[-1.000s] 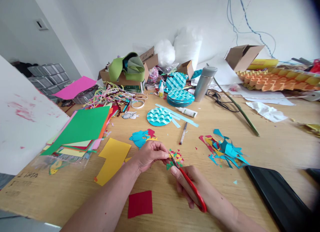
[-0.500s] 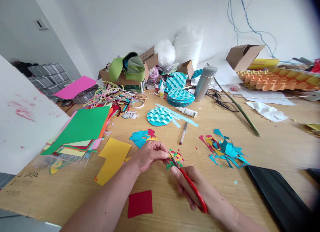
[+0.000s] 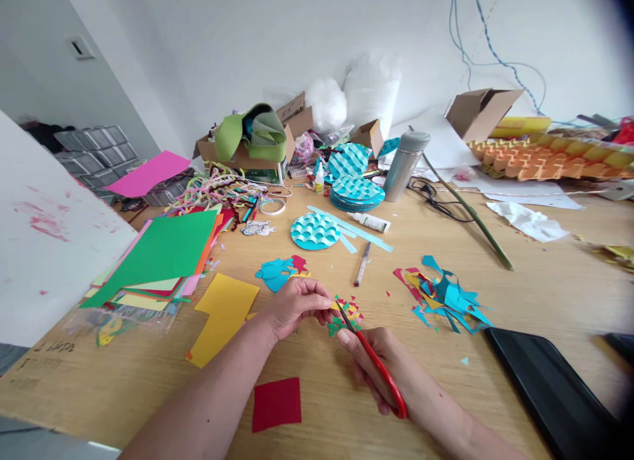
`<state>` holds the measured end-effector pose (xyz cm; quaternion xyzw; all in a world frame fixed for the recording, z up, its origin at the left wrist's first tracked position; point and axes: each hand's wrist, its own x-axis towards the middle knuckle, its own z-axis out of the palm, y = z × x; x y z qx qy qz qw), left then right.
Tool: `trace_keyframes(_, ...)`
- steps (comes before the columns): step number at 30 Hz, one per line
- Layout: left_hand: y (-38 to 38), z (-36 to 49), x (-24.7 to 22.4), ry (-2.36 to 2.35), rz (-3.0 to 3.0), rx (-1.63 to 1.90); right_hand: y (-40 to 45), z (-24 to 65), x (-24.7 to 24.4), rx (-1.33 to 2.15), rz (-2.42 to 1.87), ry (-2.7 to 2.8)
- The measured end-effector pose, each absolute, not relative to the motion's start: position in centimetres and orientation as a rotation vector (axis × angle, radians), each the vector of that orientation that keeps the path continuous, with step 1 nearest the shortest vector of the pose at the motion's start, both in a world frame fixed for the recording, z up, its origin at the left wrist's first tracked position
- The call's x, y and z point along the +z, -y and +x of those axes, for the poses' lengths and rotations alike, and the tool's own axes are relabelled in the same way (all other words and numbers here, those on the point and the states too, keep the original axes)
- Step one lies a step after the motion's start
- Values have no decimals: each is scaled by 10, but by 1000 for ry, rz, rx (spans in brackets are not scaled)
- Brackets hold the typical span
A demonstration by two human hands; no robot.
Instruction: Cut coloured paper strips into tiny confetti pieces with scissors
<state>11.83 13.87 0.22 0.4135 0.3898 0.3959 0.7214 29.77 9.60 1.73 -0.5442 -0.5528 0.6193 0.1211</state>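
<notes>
My left hand (image 3: pixel 303 306) pinches a small yellow paper piece (image 3: pixel 335 306), most of it hidden by the fingers. In my right hand (image 3: pixel 379 367) is a pair of red-handled scissors (image 3: pixel 380 366), its blades pointing up and left to the edge of that yellow piece. Just beyond the blades lie tiny red, green and yellow paper snippets (image 3: pixel 352 311). Blue fish cutouts (image 3: pixel 275 273) rest on the table behind my left hand, with a red cutout (image 3: pixel 298 262) beside them. A dark red paper rectangle (image 3: pixel 277 404) lies nearer to me, and cut yellow paper (image 3: pixel 225 308) is left of my left wrist.
Paper scraps (image 3: pixel 448 295) and a black tablet (image 3: pixel 539 387) are on the right. Coloured sheets (image 3: pixel 163 248) pile up at left. A pen (image 3: pixel 362 264), glue tube (image 3: pixel 371 222), woven blue disc (image 3: pixel 315 230) and metal bottle (image 3: pixel 407 166) stand or lie farther back.
Both hands stay almost in place, with the scissors' tips still at the yellow piece. The whole view has shifted very slightly.
</notes>
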Motion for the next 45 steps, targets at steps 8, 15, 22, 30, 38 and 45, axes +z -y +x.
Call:
trace_keyframes(8,-139,121,4,-958,883,932,-96,298,15,1743,-1482,1656)
trace_keyframes(15,-136,128,3,-967,784,935,-96,300,22,1625,-1415,1785)
trace_keyframes(22,-134,131,4,-948,774,916,-96,299,20,1607,-1458,1774)
trace_keyframes(30,-129,138,6,-919,791,953,-96,300,15,1602,-1426,1799)
trace_keyframes(38,-127,141,5,-954,814,1011,-96,301,6,1613,-1428,1758)
trace_keyframes(45,-125,144,5,-1058,864,1061,-96,301,2,1648,-1399,1716)
